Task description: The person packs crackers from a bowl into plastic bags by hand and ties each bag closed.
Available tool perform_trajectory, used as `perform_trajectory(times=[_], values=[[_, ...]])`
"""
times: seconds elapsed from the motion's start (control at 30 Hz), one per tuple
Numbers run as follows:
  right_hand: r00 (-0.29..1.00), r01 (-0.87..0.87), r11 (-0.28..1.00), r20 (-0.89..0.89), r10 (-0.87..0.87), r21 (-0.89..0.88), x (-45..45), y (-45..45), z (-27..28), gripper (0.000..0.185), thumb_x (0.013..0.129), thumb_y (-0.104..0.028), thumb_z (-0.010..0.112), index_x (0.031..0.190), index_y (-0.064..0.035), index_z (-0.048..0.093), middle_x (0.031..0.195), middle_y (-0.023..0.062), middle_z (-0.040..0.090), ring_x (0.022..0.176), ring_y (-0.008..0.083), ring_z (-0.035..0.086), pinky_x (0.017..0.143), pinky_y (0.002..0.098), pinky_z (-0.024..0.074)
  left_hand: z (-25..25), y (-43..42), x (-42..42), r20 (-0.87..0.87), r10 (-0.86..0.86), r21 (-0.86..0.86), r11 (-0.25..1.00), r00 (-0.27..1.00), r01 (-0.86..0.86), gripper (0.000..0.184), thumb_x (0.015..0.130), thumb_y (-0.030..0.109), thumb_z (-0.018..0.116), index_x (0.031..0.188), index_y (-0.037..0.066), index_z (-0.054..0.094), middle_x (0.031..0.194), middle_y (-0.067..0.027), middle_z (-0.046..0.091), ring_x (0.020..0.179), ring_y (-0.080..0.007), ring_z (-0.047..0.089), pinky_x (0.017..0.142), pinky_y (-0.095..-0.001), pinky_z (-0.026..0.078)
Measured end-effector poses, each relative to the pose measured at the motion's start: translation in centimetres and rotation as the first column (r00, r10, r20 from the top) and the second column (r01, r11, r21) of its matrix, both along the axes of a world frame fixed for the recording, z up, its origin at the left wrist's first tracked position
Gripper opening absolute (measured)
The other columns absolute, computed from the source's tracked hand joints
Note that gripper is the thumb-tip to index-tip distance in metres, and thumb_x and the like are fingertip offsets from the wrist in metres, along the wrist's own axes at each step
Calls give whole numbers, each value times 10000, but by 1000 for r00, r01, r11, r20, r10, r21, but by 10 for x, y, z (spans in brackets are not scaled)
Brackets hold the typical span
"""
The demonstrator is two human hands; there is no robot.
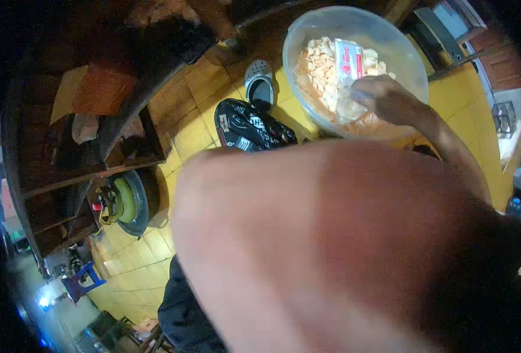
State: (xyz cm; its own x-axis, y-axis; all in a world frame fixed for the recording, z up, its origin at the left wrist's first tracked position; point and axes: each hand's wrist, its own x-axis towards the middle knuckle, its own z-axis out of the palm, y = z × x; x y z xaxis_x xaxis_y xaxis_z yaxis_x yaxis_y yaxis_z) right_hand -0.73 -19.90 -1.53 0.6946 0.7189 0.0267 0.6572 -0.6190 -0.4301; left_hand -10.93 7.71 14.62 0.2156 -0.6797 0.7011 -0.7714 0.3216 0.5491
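Looks like a home, perhaps its kitchen or a storage corner, going by yellow floor tiles (145, 252), dark wooden shelving (66, 183), a blue stool (88, 280), a grey clog (258, 72), a probable green gas cylinder (125, 200) and a tub (405, 56) of pale, chip-like pieces (319, 69)

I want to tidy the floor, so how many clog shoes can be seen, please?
1. The grey clog is on the tiled floor, by the black package and plastic tub. Another may be hidden.
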Motion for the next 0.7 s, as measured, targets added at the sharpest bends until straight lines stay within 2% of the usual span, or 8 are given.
perform_trajectory(times=[0.1, 0.27, 0.53, 0.57, 0.6, 0.63, 0.67, 0.7], values=[[996, -39, 999, 81, 37, 30, 4, -5, -1, 229, 961, -203, 561, 1009, 11, 628, 919, 201, 639, 901, 395, 632, 795, 451, 505, 0, 10, 4, -15, -68, -1, 998, 998, 68, 187, 912, 187, 577, 935, 32, 679, 863, -159, 694, 718, -244, 657, 646, -350, 541], [998, 28, 1000, -60, -29, -12, 8, -7, -6, 259, 963, -240, 564, 1100, -29, 624, 974, 211, 657, 922, 396, 636, 809, 459, 508, 1, 43, 25, -63, -262, -66, 964, 963, 258, 191, 913, 199, 573, 925, 39, 677, 843, -153, 692, 694, -243, 648, 622, -350, 537], [886, 451, 876, 37, -463, 168, 12, -12, 15, 233, 960, -204, 524, 1147, -88, 598, 824, 234, 645, 783, 445, 636, 717, 533, 525, -4, 68, 64, -246, -571, -369, 802, 783, 469, 199, 914, 219, 567, 908, 51, 675, 811, -144, 689, 654, -241, 634, 582, -351, 529], [885, 451, 876, 44, -464, 175, 14, -13, 16, 233, 960, -204, 524, 1147, -88, 598, 824, 234, 645, 783, 445, 636, 717, 533, 525, -11, 51, 60, -268, -216, -326, 937, 939, 123, 227, 918, 215, 551, 951, 13, 651, 802, -160, 683, 613, -233, 613, 570, -342, 511], [868, 437, 852, 111, -483, 289, 15, -13, 15, 238, 962, -202, 523, 1159, -94, 599, 828, 224, 654, 778, 446, 637, 718, 525, 530, -19, 34, 55, -269, 173, -284, 926, 947, -250, 263, 923, 211, 536, 994, -25, 627, 793, -176, 677, 572, -224, 591, 558, -333, 492], [846, 405, 823, 176, -502, 399, 17, -13, 17, 243, 963, -200, 523, 1171, -99, 601, 831, 213, 664, 773, 447, 639, 718, 518, 535, -27, 21, 50, -253, 539, -251, 766, 804, -592, 304, 927, 207, 520, 1037, -63, 603, 785, -193, 672, 531, -216, 570, 547, -324, 473], [847, 392, 827, 194, -496, 404, 19, -13, 23, 243, 963, -200, 523, 1171, -99, 601, 831, 213, 664, 773, 447, 639, 718, 518, 535, -33, 13, 44, -401, 623, 33, 743, 672, -669, 488, 961, 396, 537, 1130, -60, 581, 842, -160, 637, 680, -227, 601, 602, -339, 517], [843, 423, 825, 171, -510, 374, 16, -10, 31, 249, 951, -199, 540, 1174, -108, 607, 866, 212, 672, 790, 438, 648, 723, 510, 540, -46, 4, 49, -652, 463, 152, 855, 601, -495, 613, 962, 491, 509, 1178, -80, 569, 908, -189, 670, 725, -242, 638, 651, -331, 530]])
